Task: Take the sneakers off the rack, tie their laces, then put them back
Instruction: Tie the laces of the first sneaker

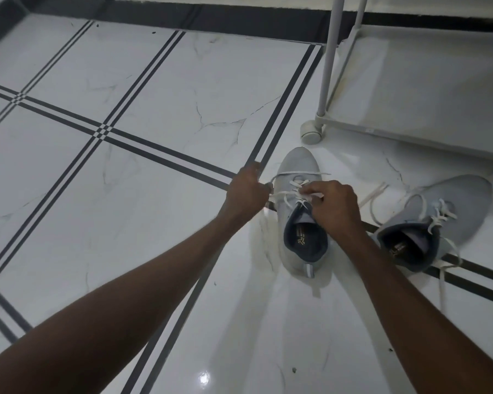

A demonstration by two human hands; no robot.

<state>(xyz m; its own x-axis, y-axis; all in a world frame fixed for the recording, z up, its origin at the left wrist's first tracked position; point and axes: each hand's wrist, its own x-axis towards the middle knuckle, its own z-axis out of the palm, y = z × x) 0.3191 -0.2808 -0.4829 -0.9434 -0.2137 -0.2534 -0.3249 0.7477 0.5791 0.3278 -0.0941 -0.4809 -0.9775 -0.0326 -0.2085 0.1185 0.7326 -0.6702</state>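
Observation:
Two light grey sneakers with dark linings and white laces stand on the tiled floor. The left sneaker point(298, 166) points away from me, toe near the rack's wheel. My left hand point(248, 187) is fisted on one white lace point(279, 193), pulling it out to the left of the shoe. My right hand point(332, 203) is closed over the lacing at the shoe's tongue, pinching the other lace end. The right sneaker point(450, 206) lies to the right, angled, its laces point(441, 275) loose and trailing over the floor.
A white wheeled rack point(326, 66) stands at the upper right, its caster point(310, 132) just beyond the left sneaker's toe and its bottom shelf point(427, 89) bare. The glossy white floor point(125, 172) has dark stripe lines; a dark skirting runs along the far wall.

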